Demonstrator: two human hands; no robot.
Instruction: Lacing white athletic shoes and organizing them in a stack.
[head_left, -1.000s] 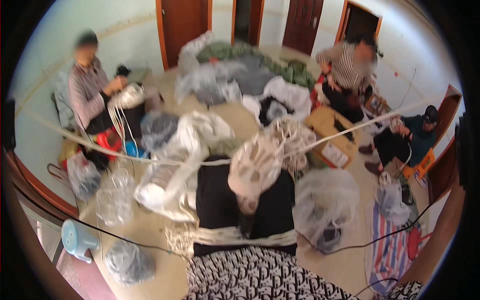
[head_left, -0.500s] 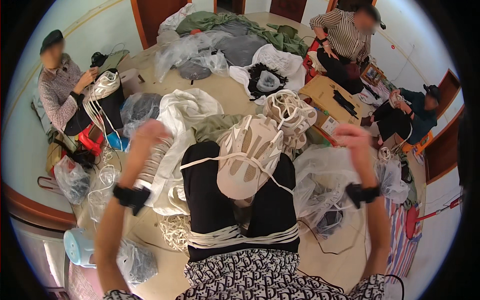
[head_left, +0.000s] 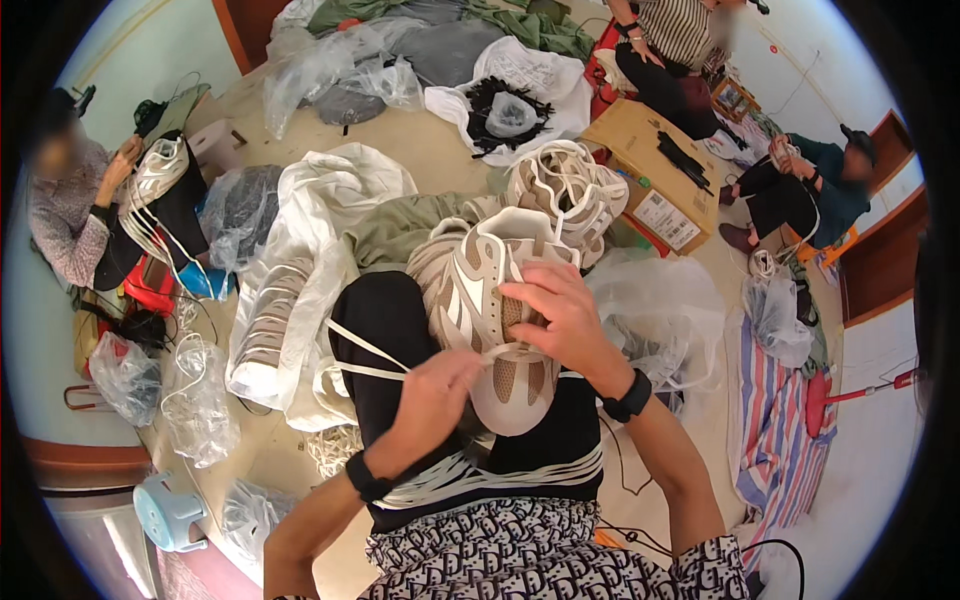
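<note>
A white and beige sneaker (head_left: 480, 300) lies on my lap, toe toward me. My right hand (head_left: 555, 310) rests on its upper, fingers pressed on the lacing area. My left hand (head_left: 435, 385) pinches a white shoelace (head_left: 365, 360) near the toe; the lace runs left across my black trouser leg (head_left: 385, 320). Both wrists wear black bands. More white laces (head_left: 480, 480) lie bunched over my thighs.
A pile of white sneakers (head_left: 565, 185) sits just beyond my knees, more in a white bag (head_left: 290, 290) at left. Plastic bags, a cardboard box (head_left: 650, 160) and a striped mat (head_left: 775, 420) surround me. Three other people sit around the floor, one at left holding a sneaker.
My raised arms, spread wide pulling the lace taut, have come down to the sneaker. The right hand now presses the upper and the left pinches the lace by the toe.
</note>
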